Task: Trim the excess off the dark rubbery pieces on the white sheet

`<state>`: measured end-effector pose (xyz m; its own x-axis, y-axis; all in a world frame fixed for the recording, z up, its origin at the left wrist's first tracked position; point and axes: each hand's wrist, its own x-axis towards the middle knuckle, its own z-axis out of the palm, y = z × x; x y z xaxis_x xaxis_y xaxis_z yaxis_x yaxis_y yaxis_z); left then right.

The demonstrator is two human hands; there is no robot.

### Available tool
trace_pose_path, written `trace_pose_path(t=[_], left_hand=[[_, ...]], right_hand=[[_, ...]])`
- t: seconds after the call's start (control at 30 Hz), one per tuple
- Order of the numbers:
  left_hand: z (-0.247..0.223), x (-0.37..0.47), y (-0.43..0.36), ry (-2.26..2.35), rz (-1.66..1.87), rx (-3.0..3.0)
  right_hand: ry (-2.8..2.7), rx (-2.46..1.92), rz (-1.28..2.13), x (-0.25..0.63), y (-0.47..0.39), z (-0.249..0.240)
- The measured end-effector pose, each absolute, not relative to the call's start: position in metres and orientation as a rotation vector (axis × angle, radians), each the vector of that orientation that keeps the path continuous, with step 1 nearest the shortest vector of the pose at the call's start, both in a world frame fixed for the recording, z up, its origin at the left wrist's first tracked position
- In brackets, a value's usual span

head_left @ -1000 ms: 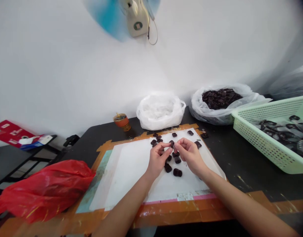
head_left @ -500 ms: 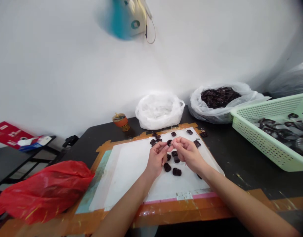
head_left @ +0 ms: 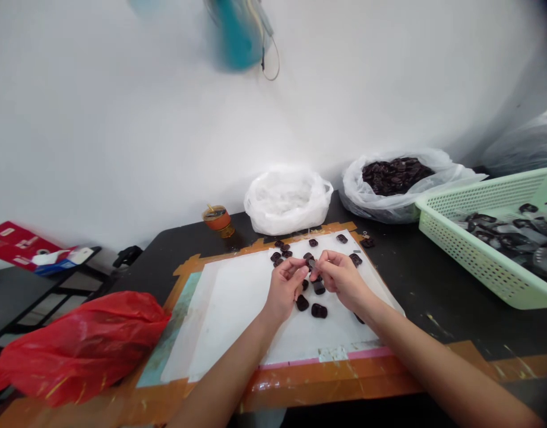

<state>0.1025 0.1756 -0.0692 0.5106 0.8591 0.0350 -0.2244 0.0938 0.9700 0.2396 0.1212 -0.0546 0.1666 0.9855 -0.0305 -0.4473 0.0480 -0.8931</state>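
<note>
Over the white sheet (head_left: 237,297), between two hands: small dark piece (head_left: 307,257) in fingertips

Small dark piece is up off the sheet, right part of it, greyish bit (head_left: 312,264) showing beside it. Left hand (head_left: 282,290) pinches the piece between thumb and finger. Right hand (head_left: 343,278) has fingertips pressed together at the greyish bit; too small to tell exactly what they grip.

Loose dark pieces (head_left: 319,310) lie around and below the hands on the sheet. Sheet sits on a black table (head_left: 424,285), brown tape (head_left: 313,380) along the edges, pink strip at the near side.

Behind the sheet: orange cup-like container (head_left: 218,220) with a yellowish stick, white plastic bag (head_left: 285,221), then a clear bag (head_left: 371,208) full of dark pieces. Right: pale green basket (head_left: 482,258), dark and clear pieces inside. Left: red plastic bag (head_left: 81,345); farther off, red box (head_left: 21,244) with white print, too small to read. Top: blurred blue fan (head_left: 237,38), hanging cord. No writing legible anywhere.
</note>
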Motion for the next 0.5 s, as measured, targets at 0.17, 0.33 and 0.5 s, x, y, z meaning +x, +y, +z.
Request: trace_pose_path(t=[0.17,0.33,0.5], left_hand=[[-0.0685,0.1014,0.1762,0.707,0.892,1.311],[-0.0673,0.1,0.1771,0.756,0.908,1.394],[-0.062,0.0965,0.1781,0.765,0.96,1.48]], right_hand=[[-0.787,-0.935,1.242,0.2399,0.1218,-0.0573],[-0.875,-0.925,1.188,0.2387,0.121,-0.0572],[-0.97,-0.974,1.103,0.238,0.1203,-0.057]])
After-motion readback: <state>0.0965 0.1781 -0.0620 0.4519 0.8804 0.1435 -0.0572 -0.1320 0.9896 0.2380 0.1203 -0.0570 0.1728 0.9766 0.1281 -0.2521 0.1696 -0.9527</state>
